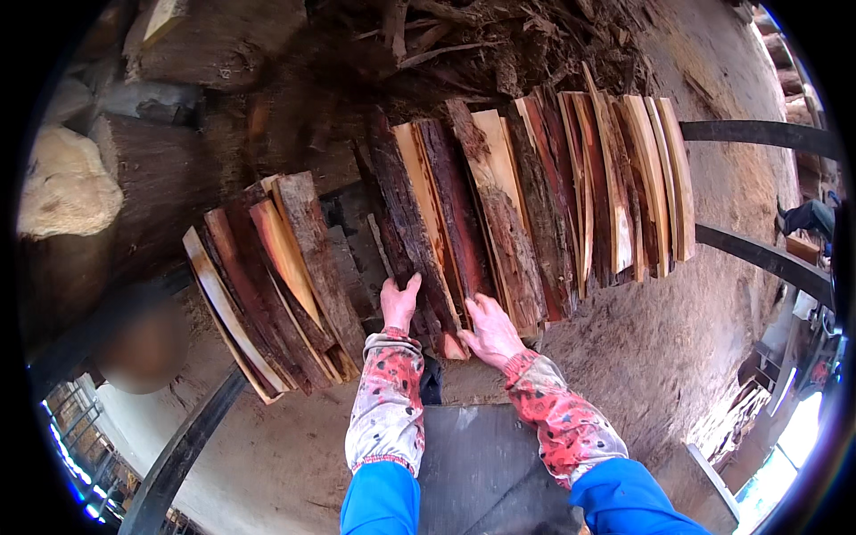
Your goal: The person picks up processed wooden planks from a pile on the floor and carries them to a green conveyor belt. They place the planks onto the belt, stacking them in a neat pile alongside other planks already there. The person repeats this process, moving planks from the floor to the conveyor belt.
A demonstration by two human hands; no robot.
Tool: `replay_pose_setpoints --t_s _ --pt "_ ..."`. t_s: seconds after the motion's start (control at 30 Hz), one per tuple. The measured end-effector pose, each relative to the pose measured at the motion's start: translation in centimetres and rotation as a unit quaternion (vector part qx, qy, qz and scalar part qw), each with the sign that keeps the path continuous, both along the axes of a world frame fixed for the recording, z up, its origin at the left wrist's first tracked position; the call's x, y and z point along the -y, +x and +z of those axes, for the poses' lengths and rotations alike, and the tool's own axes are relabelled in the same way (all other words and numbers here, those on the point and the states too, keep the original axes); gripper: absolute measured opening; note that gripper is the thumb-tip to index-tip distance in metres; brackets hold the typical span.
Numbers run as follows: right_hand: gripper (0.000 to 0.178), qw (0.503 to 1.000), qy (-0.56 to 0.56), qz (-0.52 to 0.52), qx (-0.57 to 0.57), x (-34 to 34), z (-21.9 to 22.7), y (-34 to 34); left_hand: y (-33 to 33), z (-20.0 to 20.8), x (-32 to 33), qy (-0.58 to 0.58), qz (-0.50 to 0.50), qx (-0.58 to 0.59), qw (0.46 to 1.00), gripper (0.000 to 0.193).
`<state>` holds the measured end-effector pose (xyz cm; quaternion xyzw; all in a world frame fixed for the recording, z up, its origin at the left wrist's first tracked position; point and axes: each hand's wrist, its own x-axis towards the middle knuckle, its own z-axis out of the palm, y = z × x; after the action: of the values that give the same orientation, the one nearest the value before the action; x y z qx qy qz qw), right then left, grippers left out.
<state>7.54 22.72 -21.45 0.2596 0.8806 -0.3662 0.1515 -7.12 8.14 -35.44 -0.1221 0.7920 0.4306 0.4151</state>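
Note:
Split wood slats (pixel 615 187), several with rough bark and others pale or reddish, stand side by side in a long row before me. My left hand (pixel 399 305) is at the left edge of a dark bark-covered wood slat (pixel 415 232), its thumb against the bark and its other fingers partly hidden. Around the near end of that slat, from the right, my right hand (pixel 492 332) is closed, with thumb and forefinger on the wood. Left of a gap lies a smaller group of slats (pixel 294 259). Patterned red and white sleeve covers (pixel 388 401) are on both forearms.
Dark metal bars (pixel 758 135) run out from the row at both sides. A dark flat panel (pixel 481 473) is below my hands. Cut logs (pixel 152 169) lie at the far left, bark scraps (pixel 464 45) at the back. A person's leg (pixel 810 218) shows at the right rim.

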Motion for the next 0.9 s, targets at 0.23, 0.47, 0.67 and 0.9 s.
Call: replay_pose_setpoints --t_s 0.23,0.47,0.67,0.9 --pt "0.048 0.989 -0.095 -0.023 0.109 -0.2 3.7 6.2 -0.1 2.7 1.2 -0.152 -0.082 -0.069 0.983 0.055" --pt "0.049 0.985 -0.084 0.007 0.153 0.8 1.8 11.4 0.2 2.7 3.1 -0.191 -0.116 -0.133 0.966 0.049" --pt "0.049 0.986 -0.101 0.012 0.135 1.3 2.9 12.3 2.7 1.0 5.3 -0.147 -0.103 -0.127 0.976 0.063" --pt "0.049 0.991 -0.098 -0.020 0.091 0.8 8.0 13.2 5.2 9.6 5.6 -0.161 -0.216 -0.078 0.960 0.055"
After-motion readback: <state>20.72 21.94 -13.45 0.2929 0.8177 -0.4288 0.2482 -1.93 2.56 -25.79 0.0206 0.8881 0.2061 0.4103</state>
